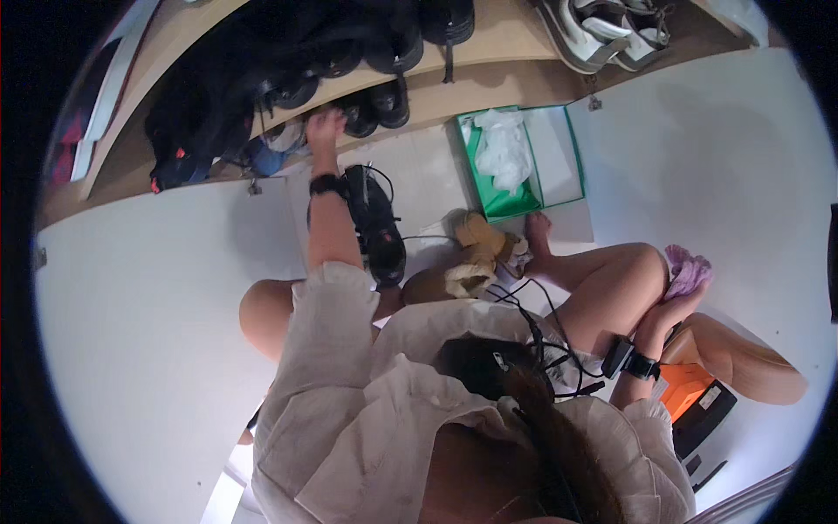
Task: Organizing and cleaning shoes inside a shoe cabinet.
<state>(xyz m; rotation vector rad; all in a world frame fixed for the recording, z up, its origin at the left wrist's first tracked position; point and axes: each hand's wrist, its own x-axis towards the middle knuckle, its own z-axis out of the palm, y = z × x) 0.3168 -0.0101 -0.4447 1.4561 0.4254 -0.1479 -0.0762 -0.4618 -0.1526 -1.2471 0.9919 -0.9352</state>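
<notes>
My left hand reaches forward to the lower shelf of a shoe cabinet, beside a pair of black shoes. Its fingertips are blurred, and whether they grip anything is unclear. Below that wrist, black sports shoes lie on the floor, partly hidden by my forearm. My right hand rests by my right knee, holding a crumpled purple cloth. Between my legs are tan boots with a pale fleecy lining. Ahead of them sits a green shoebox with crumpled white wrapping inside.
White cabinet doors stand open at left and right. More dark shoes and white-and-grey sneakers fill the upper shelf. Black cables trail across my lap. An orange-and-black object lies at lower right.
</notes>
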